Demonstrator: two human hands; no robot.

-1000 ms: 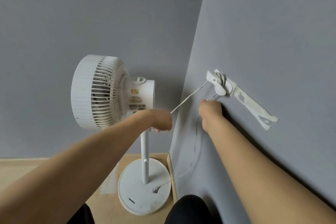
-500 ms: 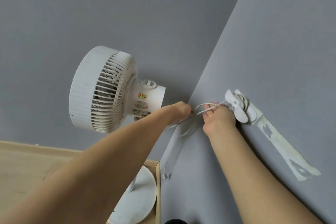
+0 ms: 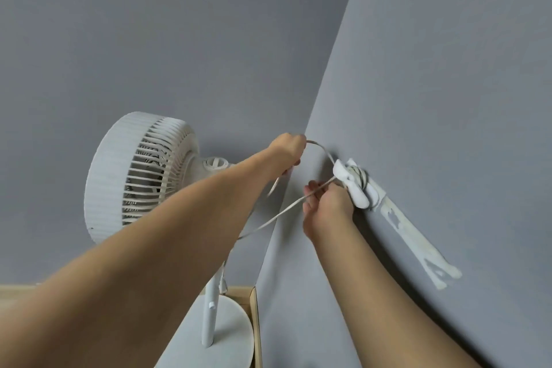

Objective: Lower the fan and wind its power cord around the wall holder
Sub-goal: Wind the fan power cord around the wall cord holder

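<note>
Winding is the step we are in: our left hand (image 3: 288,149) curls its fingers round the power cord (image 3: 321,149), lifting an arc of it just above and beside the wall holder (image 3: 354,185), where several turns already sit. Our right hand (image 3: 325,206) pinches the slack strand just below the holder, fingers bent close against it. Next, we judge, the left must carry its loop over the holder's top prong and draw it snug while the right feeds cord. The fan (image 3: 140,176) stands beyond our left fingers, in the corner of two grey walls, its round base on a pale wooden floor (image 3: 18,296).
</note>
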